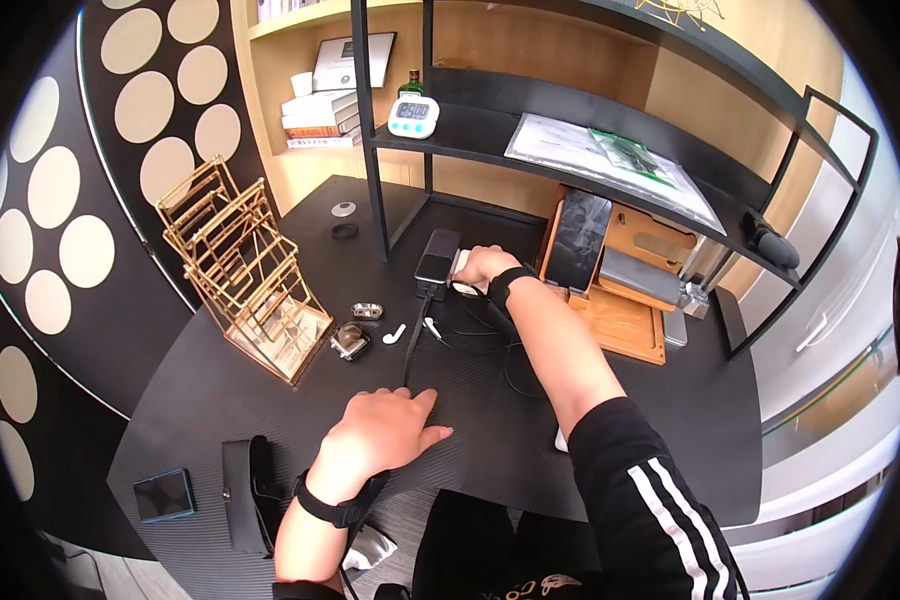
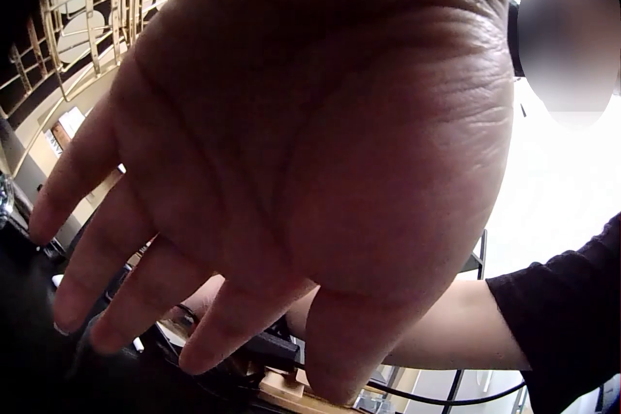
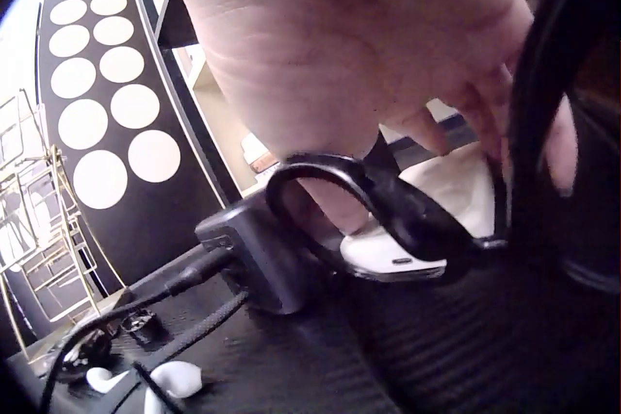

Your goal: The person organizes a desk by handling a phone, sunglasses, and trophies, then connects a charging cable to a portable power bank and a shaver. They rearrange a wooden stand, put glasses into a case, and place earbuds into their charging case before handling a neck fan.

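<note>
Right hand [image 1: 486, 266] is gripping the white case [image 3: 461, 186] just right of the black box [image 1: 438, 258], apparently lifting or placing it, steadiness being needed next, while left hand [image 1: 378, 430], fingers extended, is holding nothing on the box's near side.

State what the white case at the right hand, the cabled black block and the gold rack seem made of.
White case: probably plastic, smooth and evenly white. Black block: likely plastic; its glossy top reflects light, sides duller. Gold rack: apparently metal, with shiny highlights along thin bars, though coating could mimic it.
</note>
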### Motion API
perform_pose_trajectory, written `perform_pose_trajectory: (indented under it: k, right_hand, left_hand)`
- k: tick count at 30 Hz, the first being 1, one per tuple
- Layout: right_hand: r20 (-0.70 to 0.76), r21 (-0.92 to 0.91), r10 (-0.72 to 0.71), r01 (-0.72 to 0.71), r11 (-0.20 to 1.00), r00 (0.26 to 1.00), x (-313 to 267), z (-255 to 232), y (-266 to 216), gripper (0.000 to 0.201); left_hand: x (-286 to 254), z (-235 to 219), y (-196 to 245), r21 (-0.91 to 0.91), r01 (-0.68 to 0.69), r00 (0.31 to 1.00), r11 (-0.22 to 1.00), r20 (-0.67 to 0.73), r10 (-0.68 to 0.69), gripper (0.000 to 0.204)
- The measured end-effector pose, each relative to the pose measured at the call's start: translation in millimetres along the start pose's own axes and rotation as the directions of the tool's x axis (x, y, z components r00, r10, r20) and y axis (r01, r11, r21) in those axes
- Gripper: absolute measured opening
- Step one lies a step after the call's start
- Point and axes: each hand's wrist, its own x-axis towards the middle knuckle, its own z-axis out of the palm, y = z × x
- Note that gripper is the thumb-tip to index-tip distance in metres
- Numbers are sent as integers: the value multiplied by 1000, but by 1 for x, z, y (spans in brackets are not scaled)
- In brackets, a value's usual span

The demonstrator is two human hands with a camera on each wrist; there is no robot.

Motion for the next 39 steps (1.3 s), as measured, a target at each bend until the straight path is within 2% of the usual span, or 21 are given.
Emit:
perform_pose_trajectory:
  k: [3, 6, 7, 11, 13, 14, 16, 18, 20, 22, 23, 24, 26, 27, 28, 30, 32, 33, 36, 38, 39]
  right_hand:
    - [-3, 84, 17, -17, 996, 1000, 2, 0, 2, 78]
    - [-32, 60, 32, -30, 998, 999, -20, -7, -4, 83]
    - [-48, 19, 26, -25, 1000, 999, -22, -7, -4, 70]
    - [-67, 53, 59, -56, 997, 996, -16, -5, 0, 68]
    - [69, 102, 32, -39, 994, 997, -15, -12, 5, 70]
    - [63, 108, 32, -39, 993, 997, -9, -10, 8, 70]
    - [-99, 303, 63, -30, 953, 993, -6, -6, 12, 68]
    - [-18, 614, -24, 30, 789, 1000, -14, -12, 18, 68]
    - [-76, 685, -78, 109, 720, 994, -7, -13, 24, 68]
    - [-26, 837, -258, 162, 523, 966, -32, -31, 31, 63]
    - [30, 900, -465, 178, 397, 885, -40, -39, 36, 59]
    - [22, 986, -444, 55, 160, 896, -52, -39, 41, 52]
    - [11, 985, -685, -127, -119, 728, -56, -36, 50, 46]
    - [-18, 966, -729, -175, -188, 684, -60, -31, 56, 44]
    - [-34, 961, -781, -195, -197, 624, -75, -30, 61, 45]
    - [-28, 967, -804, -186, -172, 594, -110, -28, 73, 42]
    - [-45, 974, -796, -149, -168, 604, -147, -24, 92, 41]
    - [-59, 971, -798, -152, -186, 600, -158, -19, 105, 41]
    - [-47, 982, -759, -110, -156, 649, -201, -8, 155, 58]
    - [-30, 988, -709, -88, -129, 704, -222, -1, 194, 63]
    - [-33, 986, -672, -86, -142, 740, -231, 0, 214, 64]
  left_hand:
    - [-2, -1, -1, -8, -5, 1000, 1000, 22, 5, 53]
    - [-4, 0, -1, -3, -8, 1000, 1000, 6, 8, 54]
    - [-4, -2, 0, -1, -8, 1000, 1000, 7, 8, 54]
    - [-8, -8, 1, 21, -12, 1000, 1000, 14, 11, 53]
    - [-10, -8, 1, 33, -13, 1000, 999, 0, 13, 53]
    - [-12, -6, 0, 31, -32, 998, 999, -52, 34, 49]
    - [-13, -7, -1, 31, -54, 993, 998, -106, 57, 46]
    - [-15, -10, 0, 0, -76, 993, 997, -93, 75, 49]
    - [-16, -13, 1, -39, -116, 990, 992, -84, 112, 50]
    - [-17, -13, 2, -76, -156, 986, 985, -72, 151, 51]
    - [-16, -14, 2, -109, -188, 982, 976, -58, 182, 52]
    - [-15, -14, 2, -141, -219, 976, 966, -46, 214, 53]
    - [-15, -13, 4, -133, -233, 972, 963, -30, 231, 53]
    - [-15, -12, 5, -125, -241, 970, 962, -16, 241, 53]
    - [-14, -11, 6, -126, -260, 965, 957, -13, 261, 53]
    - [-13, -10, 11, -125, -278, 959, 953, 17, 282, 53]
    - [-13, -10, 19, -116, -304, 950, 946, 38, 310, 52]
    - [-13, -9, 22, -76, -368, 930, 927, -13, 368, 51]
    - [-17, -20, 50, -7, -465, 881, 885, -98, 462, 47]
    - [-18, -40, 83, -50, -611, 792, 790, -32, 610, 46]
    - [-18, -47, 100, -26, -716, 697, 697, -86, 712, 44]
